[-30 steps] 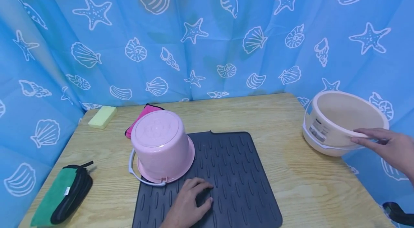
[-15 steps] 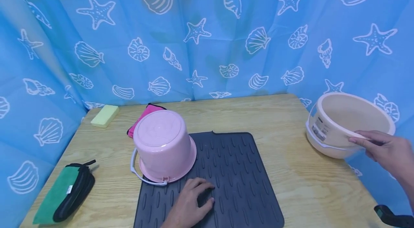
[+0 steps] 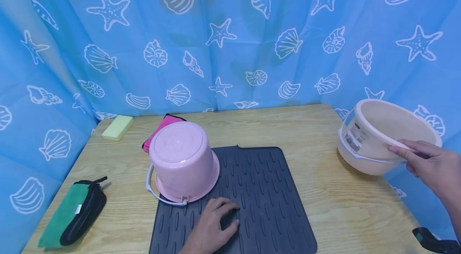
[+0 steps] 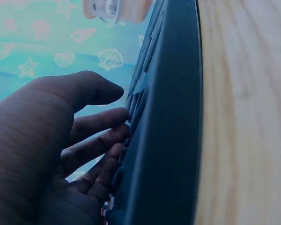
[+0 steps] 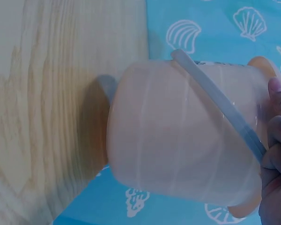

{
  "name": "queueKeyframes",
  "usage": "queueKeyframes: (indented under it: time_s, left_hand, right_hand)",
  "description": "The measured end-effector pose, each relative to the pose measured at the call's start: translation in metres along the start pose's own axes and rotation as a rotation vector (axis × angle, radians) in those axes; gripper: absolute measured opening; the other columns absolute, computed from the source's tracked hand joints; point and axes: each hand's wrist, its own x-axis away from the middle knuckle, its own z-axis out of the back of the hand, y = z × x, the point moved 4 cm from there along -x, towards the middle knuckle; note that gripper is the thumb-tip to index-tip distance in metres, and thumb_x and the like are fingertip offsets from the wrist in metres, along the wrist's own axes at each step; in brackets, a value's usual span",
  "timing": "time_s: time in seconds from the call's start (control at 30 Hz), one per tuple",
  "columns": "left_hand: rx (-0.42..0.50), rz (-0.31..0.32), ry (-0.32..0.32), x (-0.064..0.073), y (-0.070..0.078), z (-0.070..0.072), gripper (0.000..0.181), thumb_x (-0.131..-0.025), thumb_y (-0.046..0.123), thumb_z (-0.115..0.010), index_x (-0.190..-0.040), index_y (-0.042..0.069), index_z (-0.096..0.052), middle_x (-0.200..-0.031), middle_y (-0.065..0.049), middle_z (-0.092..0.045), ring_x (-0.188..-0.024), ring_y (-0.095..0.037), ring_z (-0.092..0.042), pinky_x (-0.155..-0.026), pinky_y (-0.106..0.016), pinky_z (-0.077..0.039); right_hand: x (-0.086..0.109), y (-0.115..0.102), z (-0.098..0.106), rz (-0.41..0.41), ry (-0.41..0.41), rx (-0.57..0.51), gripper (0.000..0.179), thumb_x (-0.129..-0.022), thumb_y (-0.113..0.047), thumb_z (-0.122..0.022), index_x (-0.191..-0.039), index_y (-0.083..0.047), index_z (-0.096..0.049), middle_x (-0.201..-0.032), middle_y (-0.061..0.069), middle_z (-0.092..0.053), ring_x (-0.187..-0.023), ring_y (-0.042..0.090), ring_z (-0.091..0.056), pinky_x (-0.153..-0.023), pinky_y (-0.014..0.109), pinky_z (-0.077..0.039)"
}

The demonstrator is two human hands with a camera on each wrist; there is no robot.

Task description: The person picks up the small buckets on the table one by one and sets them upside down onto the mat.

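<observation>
At the right side of the table, my right hand (image 3: 430, 164) pinches the rim of a cream bucket (image 3: 360, 134), thumb outside and fingers over the edge. The bucket is tilted, with a label on its side and a pale handle (image 5: 220, 101) hanging across it. Whether its base touches the table cannot be told. My left hand (image 3: 212, 224) rests on a dark ridged mat (image 3: 266, 198), fingers loosely bent and holding nothing; in the left wrist view its fingertips touch the ridges. A pink bucket (image 3: 181, 160) stands upside down just beyond it, partly on the mat, its handle lowered.
A pink cloth (image 3: 158, 132) lies behind the pink bucket, and a yellow sponge (image 3: 118, 127) is at the back left. A folded green-and-black cloth (image 3: 68, 214) lies front left. A blue shell-print curtain (image 3: 230, 42) borders the wooden table (image 3: 338, 202). Something black (image 3: 432, 240) shows bottom right.
The cream bucket has shifted slightly and tilted a bit more in my right hand. My left hand and the pink bucket keep their places on the mat; the view has drifted a little.
</observation>
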Motion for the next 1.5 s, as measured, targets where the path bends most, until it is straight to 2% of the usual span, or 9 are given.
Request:
queueKeyframes:
  time_s: [0.2, 0.47, 0.63, 0.93, 1.13, 1.5]
  left_hand:
    - [-0.02, -0.003, 0.008, -0.001, 0.0, -0.001, 0.027, -0.092, 0.032, -0.069, -0.119, 0.025, -0.071, -0.118, 0.012, -0.059, -0.107, -0.011, -0.051, -0.092, -0.041, -0.049]
    - [-0.025, -0.001, 0.013, -0.001, 0.0, -0.001, 0.028, -0.092, 0.032, -0.07, -0.118, 0.025, -0.071, -0.118, 0.011, -0.059, -0.107, -0.012, -0.051, -0.092, -0.041, -0.049]
    - [-0.033, 0.015, 0.004, -0.002, -0.001, -0.001, 0.027, -0.092, 0.032, -0.069, -0.118, 0.025, -0.071, -0.118, 0.011, -0.059, -0.107, -0.011, -0.051, -0.092, -0.041, -0.049]
    - [-0.028, 0.037, -0.019, -0.003, -0.002, -0.003, 0.028, -0.092, 0.032, -0.069, -0.119, 0.025, -0.071, -0.119, 0.011, -0.059, -0.107, -0.011, -0.05, -0.093, -0.042, -0.049]
    - [-0.035, 0.047, -0.022, -0.004, -0.002, -0.004, 0.028, -0.092, 0.031, -0.069, -0.12, 0.025, -0.071, -0.119, 0.012, -0.059, -0.106, -0.01, -0.05, -0.093, -0.041, -0.049]
    - [-0.033, 0.039, -0.005, -0.002, -0.004, -0.004, 0.028, -0.092, 0.03, -0.069, -0.12, 0.025, -0.071, -0.119, 0.012, -0.058, -0.107, -0.009, -0.05, -0.094, -0.041, -0.048]
  right_hand:
    - [0.0, -0.007, -0.001, -0.053, 0.012, -0.06, 0.031, -0.101, -0.02, -0.061, -0.127, -0.004, -0.069, -0.058, 0.003, -0.047, -0.046, 0.017, -0.042, -0.043, 0.03, -0.03]
    - [0.004, -0.022, -0.003, -0.112, 0.041, -0.072, 0.037, -0.098, -0.024, -0.066, -0.127, -0.002, -0.068, -0.07, -0.005, -0.057, -0.047, 0.018, -0.046, -0.042, 0.029, -0.034]
    - [0.005, -0.033, -0.006, -0.092, 0.058, -0.086, 0.037, -0.097, -0.023, -0.068, -0.124, 0.001, -0.069, -0.07, -0.009, -0.057, -0.045, 0.017, -0.046, -0.041, 0.03, -0.034]
    - [0.005, -0.048, -0.011, -0.037, 0.073, -0.063, 0.035, -0.096, -0.022, -0.069, -0.122, 0.002, -0.07, -0.067, -0.003, -0.057, -0.041, 0.015, -0.045, -0.039, 0.028, -0.033]
    - [0.006, -0.053, -0.014, -0.017, 0.079, -0.09, 0.031, -0.095, -0.017, -0.07, -0.121, -0.001, -0.071, -0.071, -0.008, -0.059, -0.041, 0.013, -0.045, -0.04, 0.026, -0.034]
    - [0.004, -0.066, -0.022, -0.006, 0.091, -0.129, 0.03, -0.091, -0.016, -0.075, -0.118, -0.003, -0.074, -0.071, -0.014, -0.06, -0.04, 0.012, -0.045, -0.039, 0.025, -0.035]
